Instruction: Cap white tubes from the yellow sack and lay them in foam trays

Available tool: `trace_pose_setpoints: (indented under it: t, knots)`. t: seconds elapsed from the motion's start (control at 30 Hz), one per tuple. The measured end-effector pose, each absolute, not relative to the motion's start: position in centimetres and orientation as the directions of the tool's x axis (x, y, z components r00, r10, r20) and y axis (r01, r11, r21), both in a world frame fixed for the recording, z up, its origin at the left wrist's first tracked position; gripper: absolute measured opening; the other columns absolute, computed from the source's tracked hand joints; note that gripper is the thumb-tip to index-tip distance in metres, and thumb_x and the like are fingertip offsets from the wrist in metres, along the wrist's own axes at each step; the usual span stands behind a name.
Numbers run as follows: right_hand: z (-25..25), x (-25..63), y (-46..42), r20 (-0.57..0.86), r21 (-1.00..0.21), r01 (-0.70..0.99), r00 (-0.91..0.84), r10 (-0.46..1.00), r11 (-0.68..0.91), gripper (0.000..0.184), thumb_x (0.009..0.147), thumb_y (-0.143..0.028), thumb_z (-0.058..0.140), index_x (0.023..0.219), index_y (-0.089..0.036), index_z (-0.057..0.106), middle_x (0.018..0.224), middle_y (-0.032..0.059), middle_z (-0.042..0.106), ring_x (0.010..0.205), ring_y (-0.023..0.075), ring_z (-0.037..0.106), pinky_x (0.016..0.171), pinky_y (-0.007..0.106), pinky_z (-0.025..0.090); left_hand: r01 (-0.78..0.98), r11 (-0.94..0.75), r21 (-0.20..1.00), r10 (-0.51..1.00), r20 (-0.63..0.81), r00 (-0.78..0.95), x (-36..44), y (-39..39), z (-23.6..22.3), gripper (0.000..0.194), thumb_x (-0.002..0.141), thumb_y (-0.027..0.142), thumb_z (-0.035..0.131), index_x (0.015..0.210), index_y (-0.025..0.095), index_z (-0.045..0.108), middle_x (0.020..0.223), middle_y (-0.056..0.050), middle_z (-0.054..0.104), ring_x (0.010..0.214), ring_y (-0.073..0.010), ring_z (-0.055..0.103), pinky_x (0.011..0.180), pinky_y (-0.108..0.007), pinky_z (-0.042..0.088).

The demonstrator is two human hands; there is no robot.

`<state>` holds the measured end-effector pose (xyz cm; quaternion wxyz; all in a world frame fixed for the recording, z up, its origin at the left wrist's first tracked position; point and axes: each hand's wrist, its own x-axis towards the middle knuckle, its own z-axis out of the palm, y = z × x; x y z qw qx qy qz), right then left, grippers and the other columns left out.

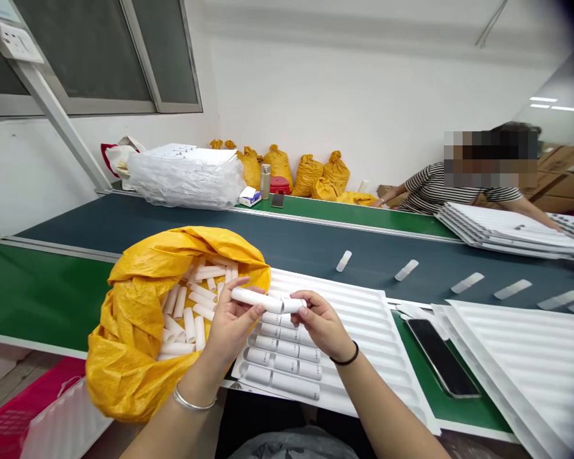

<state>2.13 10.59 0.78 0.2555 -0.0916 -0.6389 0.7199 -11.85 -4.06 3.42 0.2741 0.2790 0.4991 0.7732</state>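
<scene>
Tube [269, 302] between left fingers [250, 316] and right fingers [310, 297], one section in each pinch

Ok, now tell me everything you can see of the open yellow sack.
The open yellow sack looks like woven plastic, creased and slightly shiny, with its mouth rolled back into a thick, crumpled collar. Loose white tubes lie jumbled inside. It sits at the person's left, bulging below the near edge of the green tabletop; what supports it is hidden. The left hand is in front of its right side; whether they touch is unclear.
</scene>
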Motion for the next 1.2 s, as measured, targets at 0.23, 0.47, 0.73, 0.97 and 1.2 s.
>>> trace_pose_setpoints:
  t: [0.23,0.47,0.73,0.97,1.2]
  knots:
    - [3.9,3.3,11.4,0.456,-0.803,-0.198,-0.811,0.366,0.562,0.024,0.089,-0.031,0.056,0.112,-0.025,0.060,0.102,0.0073,0.062,0.090,0.0189,0.057,0.083,0.037,0.049,0.280,0.064,0.958,0.736,0.144,-0.662,-12.8,-5.9,3.9,0.033,0.073,0.042,0.072,0.092,0.017,0.064,0.080,-0.001,0.065,0.073,-0.0155,0.060,0.067,-0.025,0.047]
    - [3.8,3.1,10.8,0.432,-0.740,-0.123,-0.841,0.327,0.661,0.025,0.092,-0.030,0.051,0.115,-0.025,0.058,0.096,0.0057,0.064,0.081,0.0171,0.057,0.075,0.033,0.048,0.370,0.072,0.926,0.856,0.133,-0.500,-13.0,-7.4,4.0,0.033,0.083,0.042,0.061,0.107,0.019,0.067,0.095,-0.005,0.070,0.083,-0.0194,0.064,0.073,-0.028,0.049]
    - [3.6,3.1,10.5,0.359,-0.804,-0.064,-0.844,0.398,0.591,0.028,0.089,-0.037,0.054,0.112,-0.023,0.062,0.082,0.0041,0.062,0.070,0.0154,0.055,0.065,0.029,0.048,0.648,-0.034,0.761,0.814,0.398,-0.424,-12.9,-8.3,3.5,0.028,0.087,0.031,0.059,0.113,0.022,0.064,0.098,-0.004,0.068,0.090,-0.0175,0.062,0.082,-0.028,0.049]
    - [4.3,3.6,10.3,0.141,-0.942,-0.002,-0.909,0.393,0.334,0.032,0.087,-0.042,0.056,0.106,-0.017,0.063,0.074,0.0030,0.061,0.063,0.0130,0.055,0.058,0.026,0.047,0.814,-0.175,0.554,0.752,0.609,-0.252,-11.9,-7.6,3.9,0.031,0.088,0.016,0.057,0.119,0.019,0.058,0.098,-0.006,0.066,0.094,-0.0154,0.060,0.086,-0.026,0.048]
    - [4.4,4.5,9.2,0.170,-0.968,-0.070,-0.887,0.429,0.240,0.030,0.087,-0.041,0.058,0.105,-0.018,0.063,0.076,0.0036,0.062,0.063,0.0121,0.056,0.058,0.025,0.049,0.869,-0.180,0.461,0.719,0.664,-0.204,-10.8,-7.1,3.4,0.037,0.087,0.011,0.057,0.123,0.019,0.053,0.103,-0.008,0.066,0.098,-0.0178,0.061,0.089,-0.029,0.050]
